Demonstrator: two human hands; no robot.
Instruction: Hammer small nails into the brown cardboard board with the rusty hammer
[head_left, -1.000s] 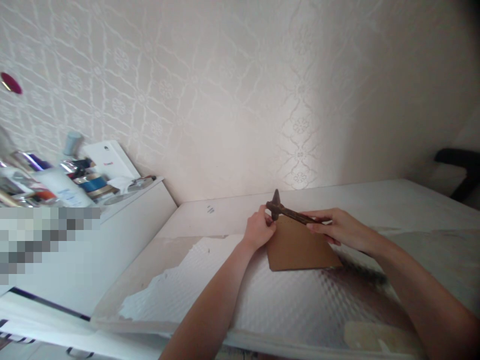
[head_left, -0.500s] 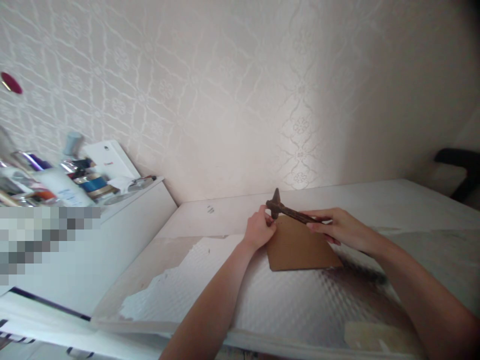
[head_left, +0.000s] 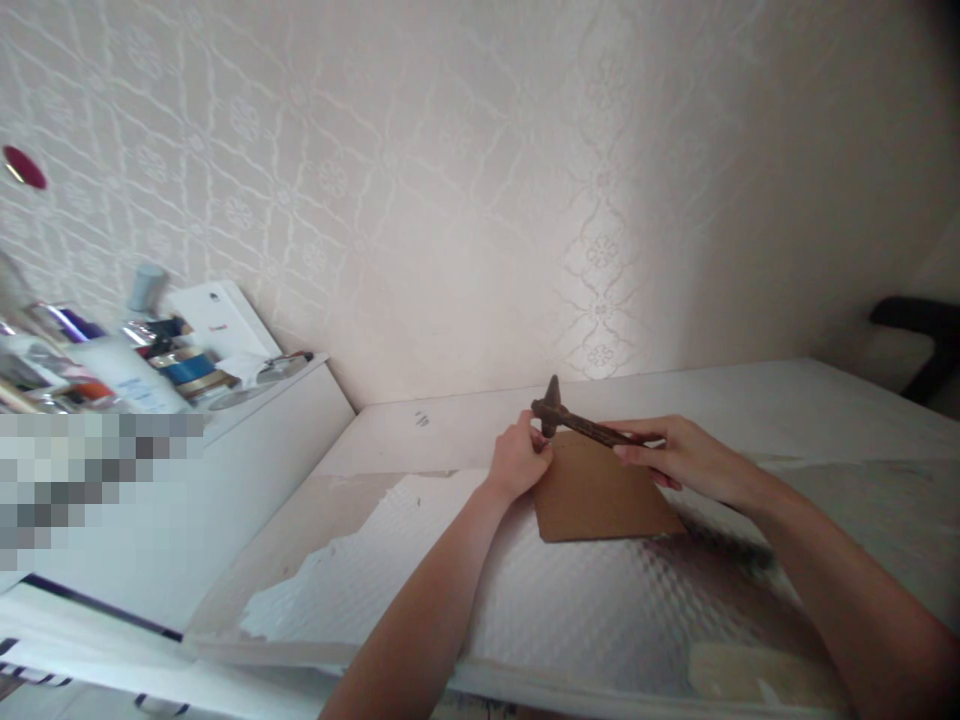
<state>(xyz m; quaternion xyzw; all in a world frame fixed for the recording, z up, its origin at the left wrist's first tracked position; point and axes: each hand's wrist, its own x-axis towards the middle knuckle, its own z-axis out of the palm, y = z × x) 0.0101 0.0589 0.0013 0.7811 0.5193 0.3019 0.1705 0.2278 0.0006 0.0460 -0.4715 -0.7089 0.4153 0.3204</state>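
My right hand [head_left: 667, 455] is closed round the handle of a dark brown, rusty-looking hammer [head_left: 585, 428]. The hammer's head is at its left end, just above the fingers of my left hand [head_left: 520, 458]. Those fingers are pinched together at the upper left corner of a brown cardboard piece [head_left: 604, 500]; whatever they hold is too small or hidden to make out. The cardboard lies flat, partly under the hammer and my right hand.
A shiny quilted foil sheet [head_left: 570, 600] covers part of the white tabletop [head_left: 450, 430] beneath the cardboard. On the left, a white cabinet [head_left: 285, 440] carries bottles, tape rolls and a white box [head_left: 225, 318]. Patterned wallpaper [head_left: 465, 200] rises behind. A black curved armrest-like part [head_left: 919, 325] is at right.
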